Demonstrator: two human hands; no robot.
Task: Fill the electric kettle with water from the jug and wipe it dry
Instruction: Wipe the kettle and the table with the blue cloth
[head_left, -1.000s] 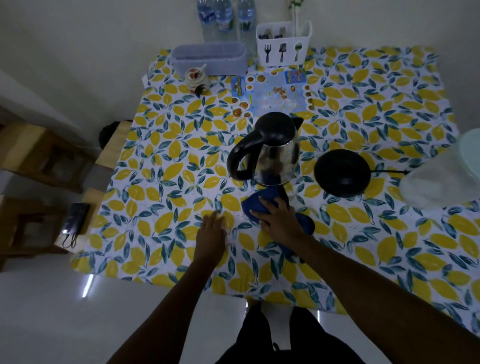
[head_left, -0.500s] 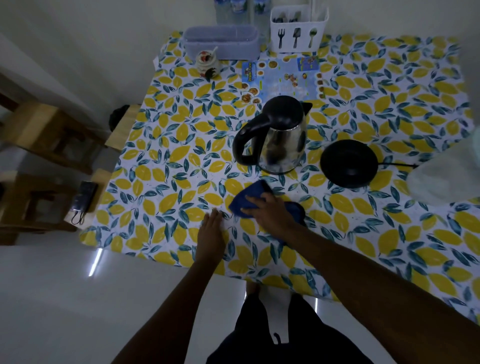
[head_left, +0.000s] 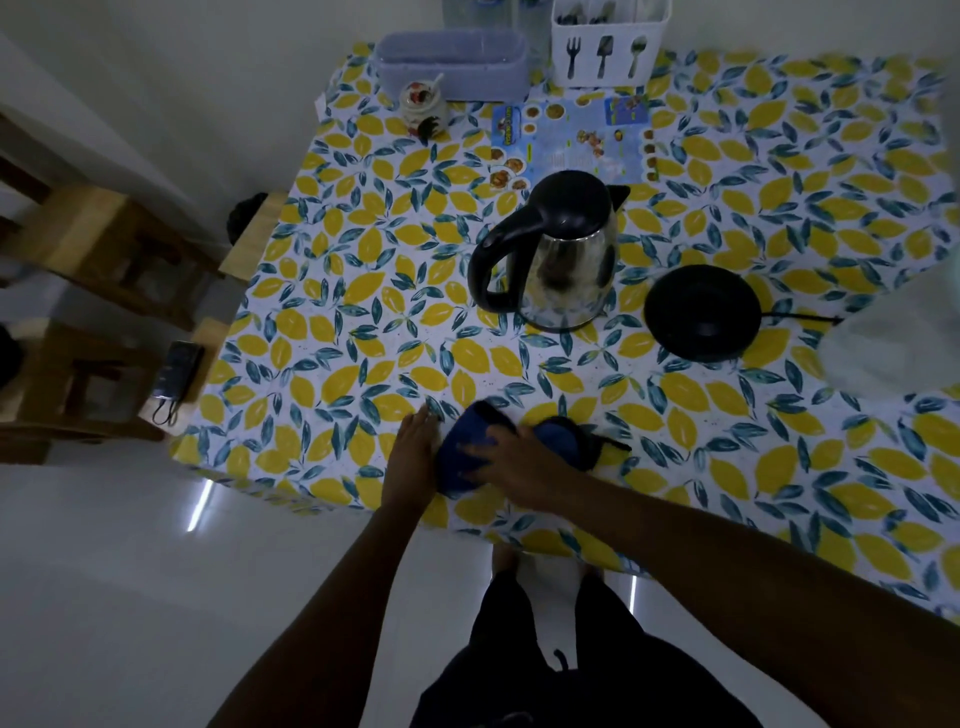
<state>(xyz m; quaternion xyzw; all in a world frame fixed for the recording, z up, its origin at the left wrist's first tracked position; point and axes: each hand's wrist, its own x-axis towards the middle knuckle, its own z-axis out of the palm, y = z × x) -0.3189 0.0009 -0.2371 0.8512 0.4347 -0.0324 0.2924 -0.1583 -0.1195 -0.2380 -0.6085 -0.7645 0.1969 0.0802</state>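
Note:
The steel electric kettle (head_left: 563, 260) with a black lid and handle stands on the lemon-print table (head_left: 363, 322), off its black round base (head_left: 701, 312), which lies to its right with a cord. A blue cloth (head_left: 462, 457) lies near the table's front edge. My right hand (head_left: 519, 462) presses flat on the cloth. My left hand (head_left: 413, 449) rests flat on the table, touching the cloth's left side. A pale translucent jug (head_left: 898, 348) shows at the right edge, blurred.
At the back stand a lilac plastic box (head_left: 452, 62), a small jar (head_left: 423, 101), water bottles, a white cutlery holder (head_left: 605, 47) and a printed menu sheet (head_left: 571, 140). Wooden stools (head_left: 88, 260) stand left of the table; a dark device (head_left: 179, 366) rests on one.
My right hand has dragged the blue cloth from beside the kettle toward the table's front edge. My left hand stayed flat beside it.

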